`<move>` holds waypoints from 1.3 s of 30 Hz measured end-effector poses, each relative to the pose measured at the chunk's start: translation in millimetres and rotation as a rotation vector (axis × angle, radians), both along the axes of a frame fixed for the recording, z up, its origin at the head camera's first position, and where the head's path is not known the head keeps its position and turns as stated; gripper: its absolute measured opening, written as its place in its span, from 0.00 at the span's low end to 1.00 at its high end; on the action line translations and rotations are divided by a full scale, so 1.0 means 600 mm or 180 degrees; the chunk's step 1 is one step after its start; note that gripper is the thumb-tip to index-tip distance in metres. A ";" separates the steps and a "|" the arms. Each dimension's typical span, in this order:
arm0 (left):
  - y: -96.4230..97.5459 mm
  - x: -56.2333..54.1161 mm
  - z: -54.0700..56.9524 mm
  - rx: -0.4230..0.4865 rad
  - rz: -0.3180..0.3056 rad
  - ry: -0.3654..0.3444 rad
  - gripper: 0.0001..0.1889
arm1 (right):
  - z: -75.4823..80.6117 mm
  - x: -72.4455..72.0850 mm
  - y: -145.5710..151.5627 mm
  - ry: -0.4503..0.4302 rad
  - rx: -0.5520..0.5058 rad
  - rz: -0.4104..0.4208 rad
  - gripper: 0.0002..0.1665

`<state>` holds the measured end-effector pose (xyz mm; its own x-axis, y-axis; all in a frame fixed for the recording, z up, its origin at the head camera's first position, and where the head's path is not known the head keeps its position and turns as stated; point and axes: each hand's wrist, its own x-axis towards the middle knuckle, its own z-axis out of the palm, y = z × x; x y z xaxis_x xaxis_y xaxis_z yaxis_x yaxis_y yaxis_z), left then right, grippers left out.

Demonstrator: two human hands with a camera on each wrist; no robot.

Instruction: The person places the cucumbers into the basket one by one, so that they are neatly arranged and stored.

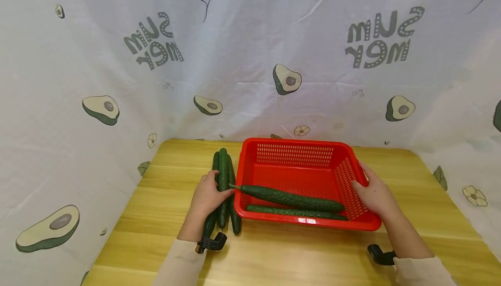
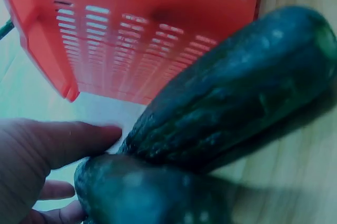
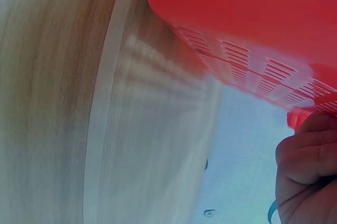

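A red plastic basket [image 1: 295, 177] with slotted walls stands on the table. Two cucumbers are at its near side: one [image 1: 293, 199] lies above the other [image 1: 297, 212], its thin stem over the left rim. Left of the basket, several more cucumbers [image 1: 223, 168] lie side by side. Over these spreads my left hand [image 1: 209, 194], thumb stretched toward the basket and fingers at the leftmost cucumber. In the left wrist view, the thumb is close to a cucumber [image 2: 226, 92]; whether it presses is unclear. My right hand [image 1: 373, 192] grips the basket's right rim, its fingers bent in the right wrist view.
The wooden table [image 1: 289, 260] extends in front of and beside the basket. A pale cloth [image 1: 242, 51] printed with avocados and lettering hangs behind the table and along both sides. Each wrist carries a small black camera mount [image 1: 213, 242].
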<state>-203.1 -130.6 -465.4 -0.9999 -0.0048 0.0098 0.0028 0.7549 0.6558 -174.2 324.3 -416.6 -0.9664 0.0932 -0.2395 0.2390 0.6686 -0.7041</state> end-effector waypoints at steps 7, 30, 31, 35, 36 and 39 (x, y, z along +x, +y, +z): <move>0.000 0.000 -0.002 0.0064 0.0057 0.0114 0.37 | -0.002 0.000 0.002 -0.0002 -0.0044 0.0022 0.45; -0.030 -0.004 -0.001 0.0611 -0.0516 -0.0116 0.25 | 0.001 -0.003 0.002 -0.0023 0.0027 0.0027 0.45; -0.031 -0.004 -0.001 0.0627 -0.0537 -0.0127 0.24 | 0.001 -0.003 0.002 -0.0019 0.0027 0.0027 0.45; -0.039 -0.005 -0.002 0.0769 -0.0626 -0.0198 0.23 | 0.002 -0.003 0.003 -0.0001 0.0040 0.0032 0.45; -0.042 -0.005 -0.002 0.0802 -0.0626 -0.0217 0.24 | 0.002 -0.003 0.003 -0.0002 0.0042 0.0034 0.45; -0.053 -0.004 -0.003 0.0841 -0.0567 -0.0321 0.28 | 0.002 -0.002 0.002 -0.0005 0.0054 0.0045 0.45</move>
